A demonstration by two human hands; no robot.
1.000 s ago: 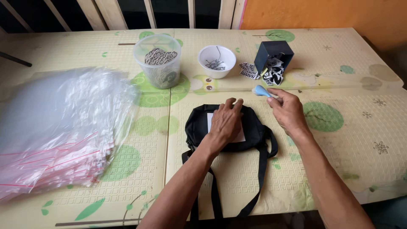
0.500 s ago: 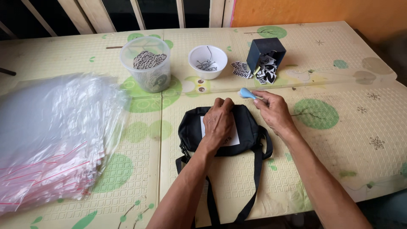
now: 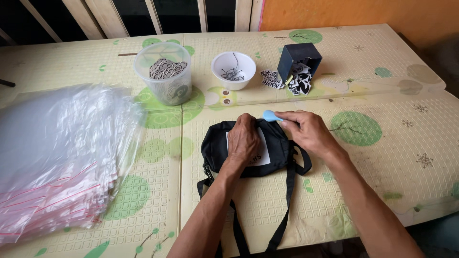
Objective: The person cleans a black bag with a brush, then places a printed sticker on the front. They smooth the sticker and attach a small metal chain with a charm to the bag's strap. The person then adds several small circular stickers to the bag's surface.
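Observation:
A small black shoulder bag (image 3: 282,152) lies flat near the table's front edge, its strap (image 3: 283,210) trailing toward me. A white rectangular label (image 3: 264,152) sits on its front. My left hand (image 3: 243,139) presses flat on the label and the bag's top. My right hand (image 3: 308,131) pinches a small light-blue tool (image 3: 271,115) at the bag's upper edge, just right of my left hand's fingertips.
A stack of clear zip bags with red seals (image 3: 57,157) covers the left side. Behind the bag stand a clear plastic tub of printed tags (image 3: 164,79), a white bowl of small metal pieces (image 3: 233,70) and a dark blue box of black-and-white labels (image 3: 299,64).
My right hand with the blue tool has moved left, close to my left hand at the bag's top edge. The left hand stays pressed on the label.

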